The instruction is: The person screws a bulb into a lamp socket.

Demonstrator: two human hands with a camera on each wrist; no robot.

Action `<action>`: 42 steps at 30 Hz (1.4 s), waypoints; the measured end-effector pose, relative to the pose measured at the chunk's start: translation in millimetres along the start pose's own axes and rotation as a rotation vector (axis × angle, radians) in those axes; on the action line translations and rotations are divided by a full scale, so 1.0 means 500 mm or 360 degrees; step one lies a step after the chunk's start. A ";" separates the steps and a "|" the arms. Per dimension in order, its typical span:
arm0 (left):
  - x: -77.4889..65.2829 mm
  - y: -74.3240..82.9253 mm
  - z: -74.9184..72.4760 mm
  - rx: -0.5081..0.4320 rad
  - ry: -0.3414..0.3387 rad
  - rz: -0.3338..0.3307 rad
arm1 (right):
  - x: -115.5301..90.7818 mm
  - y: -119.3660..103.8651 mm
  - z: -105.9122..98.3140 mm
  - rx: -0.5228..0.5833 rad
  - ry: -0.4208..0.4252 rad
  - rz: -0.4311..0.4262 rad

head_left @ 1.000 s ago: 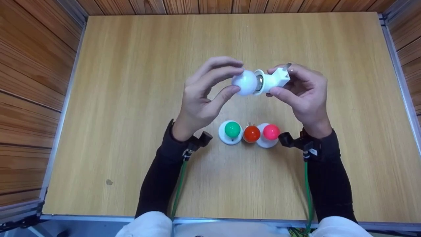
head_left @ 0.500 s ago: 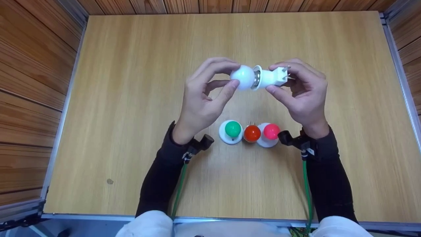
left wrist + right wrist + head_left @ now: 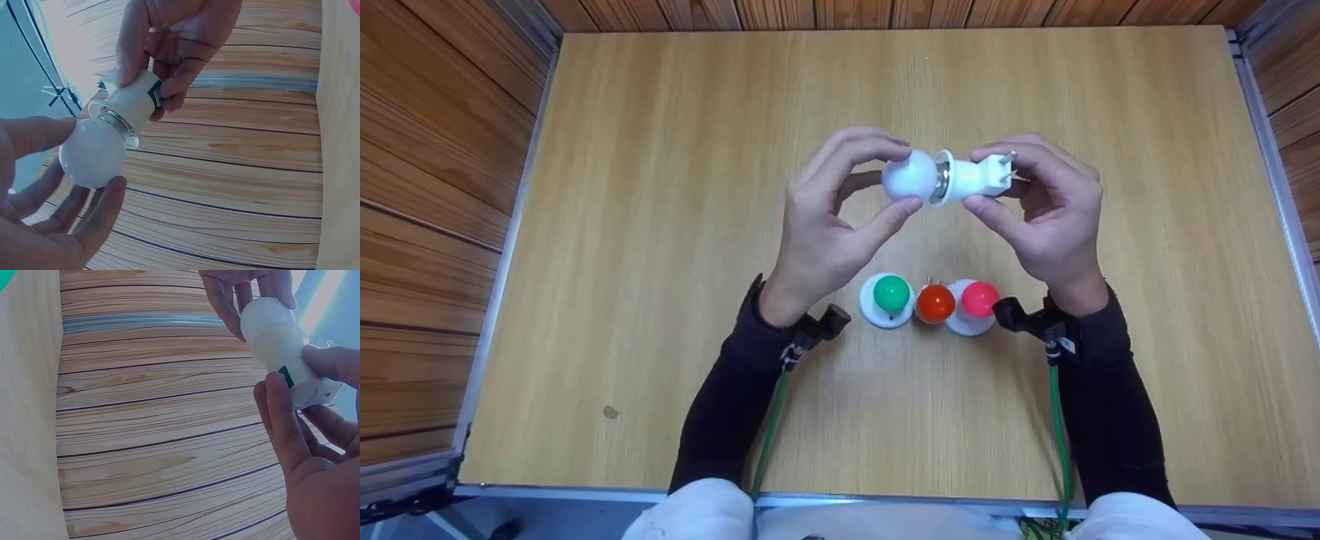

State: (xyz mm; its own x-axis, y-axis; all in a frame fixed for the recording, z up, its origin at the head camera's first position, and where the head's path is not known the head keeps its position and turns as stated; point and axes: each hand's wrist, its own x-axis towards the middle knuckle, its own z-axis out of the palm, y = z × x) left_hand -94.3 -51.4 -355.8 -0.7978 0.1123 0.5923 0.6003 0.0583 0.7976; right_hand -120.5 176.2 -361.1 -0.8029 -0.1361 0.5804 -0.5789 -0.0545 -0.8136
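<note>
Between finger and thumb tips, my left hand (image 3: 829,214) pinches a white round light bulb (image 3: 910,176). My right hand (image 3: 1054,202) grips a white plug-in bulb socket (image 3: 969,178) by its body, its metal prongs pointing right. The bulb's metal screw base sits at the mouth of the socket, and a strip of its threads shows outside the flared rim. Both are held up over the table. In the left wrist view the bulb (image 3: 93,153) and socket (image 3: 130,100) stand in line, tilted. A green mark shows on the socket (image 3: 297,382) in the right wrist view.
On the wooden table (image 3: 660,225), below the hands, stand a green bulb (image 3: 891,294) on a round white base, an orange-red bulb (image 3: 935,304) with prongs behind it, and a pink bulb (image 3: 979,299) on a white base. Wood-panelled walls (image 3: 427,225) border the table.
The bulb and socket have shifted slightly left and come into a straighter line. The left fingers have changed their place on the bulb, the thumb now nearer its base.
</note>
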 end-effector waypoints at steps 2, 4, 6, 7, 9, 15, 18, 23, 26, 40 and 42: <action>0.000 -0.004 -0.001 0.0008 -0.0013 0.0062 | 0.000 0.001 -0.002 0.0004 -0.0012 0.0025; 0.000 -0.010 -0.001 0.0015 -0.0027 0.0146 | 0.000 0.001 -0.005 0.0019 -0.0029 0.0055; 0.002 -0.015 -0.002 0.0045 -0.0041 0.0242 | 0.002 0.000 -0.007 0.0060 -0.0053 0.0100; 0.004 -0.018 -0.002 0.0064 -0.0048 0.0290 | 0.002 -0.001 -0.008 0.0084 -0.0064 0.0124; 0.006 -0.022 -0.003 0.0103 -0.0064 0.0375 | 0.004 -0.004 -0.012 0.0146 -0.0085 0.0177; 0.007 -0.027 -0.005 0.0132 -0.0109 0.0489 | 0.004 -0.012 -0.017 0.0251 -0.0117 0.0292; 0.007 -0.028 -0.006 0.0133 -0.0117 0.0498 | 0.003 -0.014 -0.018 0.0249 -0.0118 0.0304; 0.009 -0.029 -0.007 0.0116 -0.0099 0.0456 | 0.003 -0.016 -0.019 0.0229 -0.0114 0.0275; 0.009 -0.030 -0.007 0.0083 -0.0091 0.0421 | 0.003 -0.016 -0.019 0.0236 -0.0112 0.0260; 0.004 -0.023 -0.002 0.0114 -0.0093 0.0265 | 0.001 -0.012 -0.010 0.0163 0.0006 0.0163; 0.003 -0.019 0.001 0.0101 -0.0073 0.0208 | 0.001 -0.011 -0.008 0.0143 0.0025 0.0148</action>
State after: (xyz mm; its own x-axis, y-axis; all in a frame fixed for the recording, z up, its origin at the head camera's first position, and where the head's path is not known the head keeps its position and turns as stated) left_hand -101.4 -51.5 -362.6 -0.7102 0.1678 0.6837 0.7024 0.1025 0.7044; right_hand -118.3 180.6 -356.1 -0.8551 -0.1289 0.5022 -0.4873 -0.1309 -0.8634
